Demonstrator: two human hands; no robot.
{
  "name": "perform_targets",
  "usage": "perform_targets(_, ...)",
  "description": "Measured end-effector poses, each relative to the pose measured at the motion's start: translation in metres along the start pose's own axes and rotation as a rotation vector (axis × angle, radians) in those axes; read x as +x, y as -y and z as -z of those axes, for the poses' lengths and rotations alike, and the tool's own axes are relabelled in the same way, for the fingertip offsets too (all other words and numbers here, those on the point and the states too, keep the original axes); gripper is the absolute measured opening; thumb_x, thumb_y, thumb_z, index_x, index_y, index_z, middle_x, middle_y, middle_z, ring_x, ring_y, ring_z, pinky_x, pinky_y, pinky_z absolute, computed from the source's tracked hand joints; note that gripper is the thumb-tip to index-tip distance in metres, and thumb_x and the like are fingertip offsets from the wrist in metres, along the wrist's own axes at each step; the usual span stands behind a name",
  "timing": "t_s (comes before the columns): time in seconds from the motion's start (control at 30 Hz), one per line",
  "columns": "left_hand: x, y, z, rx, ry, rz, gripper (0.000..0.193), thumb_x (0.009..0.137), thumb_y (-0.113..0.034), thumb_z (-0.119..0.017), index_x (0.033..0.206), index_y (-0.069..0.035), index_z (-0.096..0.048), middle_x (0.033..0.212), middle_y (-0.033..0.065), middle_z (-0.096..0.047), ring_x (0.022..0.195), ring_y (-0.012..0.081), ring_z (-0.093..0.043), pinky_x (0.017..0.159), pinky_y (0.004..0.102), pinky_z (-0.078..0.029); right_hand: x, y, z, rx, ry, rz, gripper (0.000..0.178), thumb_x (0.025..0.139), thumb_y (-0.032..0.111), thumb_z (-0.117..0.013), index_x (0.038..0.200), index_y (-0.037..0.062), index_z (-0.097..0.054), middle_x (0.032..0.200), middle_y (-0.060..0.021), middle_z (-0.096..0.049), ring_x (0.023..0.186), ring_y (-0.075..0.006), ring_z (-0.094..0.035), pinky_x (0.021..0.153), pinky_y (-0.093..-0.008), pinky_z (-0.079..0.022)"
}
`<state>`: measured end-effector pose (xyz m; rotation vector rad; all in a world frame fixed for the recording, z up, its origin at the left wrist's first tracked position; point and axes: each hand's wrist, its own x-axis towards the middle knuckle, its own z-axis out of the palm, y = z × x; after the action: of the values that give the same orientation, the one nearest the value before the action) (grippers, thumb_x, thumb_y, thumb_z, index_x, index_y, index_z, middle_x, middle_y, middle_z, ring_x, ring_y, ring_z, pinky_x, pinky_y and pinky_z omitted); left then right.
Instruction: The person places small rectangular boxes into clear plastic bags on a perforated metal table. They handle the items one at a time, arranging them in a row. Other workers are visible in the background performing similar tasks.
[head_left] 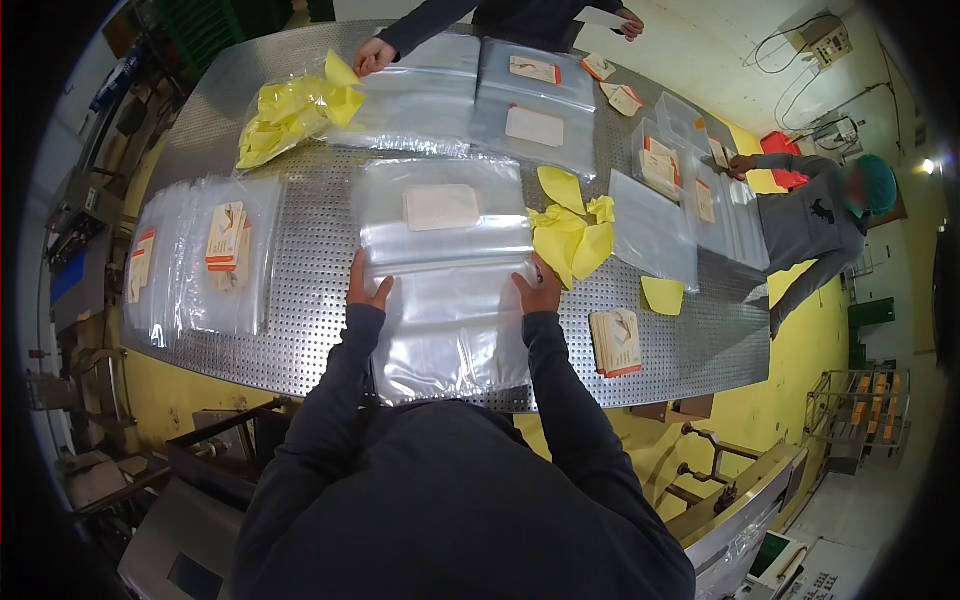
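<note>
In front of me lies a stack of clear plastic bags (450,345), reaching the table's near edge. My left hand (370,287) grips its left side and my right hand (539,289) its right side, thumbs on top and fingers at the outer edges. A pale, blank-looking card (442,207) rests on the upper part of the bags. Just beyond my right hand are crumpled yellow sheets (572,240). A pile of printed cards with red edges (615,342) sits right of my right forearm. At the left, more clear bags (190,290) carry printed cards (226,238).
The perforated metal table (315,250) spans the scene. A co-worker's hand (374,56) is beside a bag of yellow sheets (290,120) at the far side. On the right another person in a green cap (879,185) reaches toward clear boxes (660,150) with cards.
</note>
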<state>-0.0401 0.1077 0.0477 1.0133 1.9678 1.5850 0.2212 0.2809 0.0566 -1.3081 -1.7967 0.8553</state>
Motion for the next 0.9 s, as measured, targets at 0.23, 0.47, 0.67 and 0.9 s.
perform_targets(0.23, -0.004, -0.01, 0.002, 0.256, 0.039, 0.013, 0.088, 0.076, -0.019, -0.068, 0.142, -0.003, -0.011, 0.144, 0.0199, -0.022, 0.134, 0.0286, -0.021, 0.109, 0.0328, -0.016, 0.003, 0.016, 0.0, 0.014, -0.031, -0.198, 0.051, 0.063, 0.009, -0.076, 0.109, 0.0012, -0.058, 0.105, -0.0121, -0.061, 0.096, -0.0213, -0.058, 0.088, -0.0299, -0.043)
perform_targets(0.47, -0.007, -0.021, -0.004, 0.09, -0.027, -0.039, 0.091, 0.074, -0.007, -0.066, 0.142, -0.004, -0.005, 0.144, 0.0225, -0.019, 0.134, 0.0313, -0.02, 0.109, 0.0324, -0.015, 0.0, 0.004, -0.008, 0.084, -0.111, -0.212, 0.041, 0.067, 0.003, -0.071, 0.106, 0.0004, -0.06, 0.106, -0.0135, -0.062, 0.099, -0.0233, -0.059, 0.088, -0.0306, -0.044)
perform_targets(0.67, -0.009, -0.03, -0.006, 0.056, -0.055, -0.019, 0.089, 0.073, -0.001, -0.064, 0.142, -0.004, -0.009, 0.142, 0.0223, -0.024, 0.133, 0.0301, -0.023, 0.108, 0.0328, -0.017, -0.005, -0.004, -0.01, -0.084, -0.11, -0.027, 0.031, 0.068, 0.005, -0.07, 0.098, 0.0021, -0.064, 0.105, -0.0114, -0.062, 0.099, -0.0249, -0.058, 0.091, -0.0314, -0.042)
perform_targets(0.9, -0.011, -0.025, -0.005, 0.138, -0.069, -0.062, 0.086, 0.073, -0.004, -0.065, 0.141, -0.003, -0.013, 0.14, 0.0217, -0.027, 0.132, 0.0297, -0.026, 0.108, 0.0331, -0.017, -0.003, -0.012, -0.009, 0.004, -0.123, 0.009, 0.032, 0.064, 0.007, -0.073, 0.095, 0.007, -0.067, 0.104, -0.0089, -0.062, 0.096, -0.0223, -0.057, 0.086, -0.0305, -0.043)
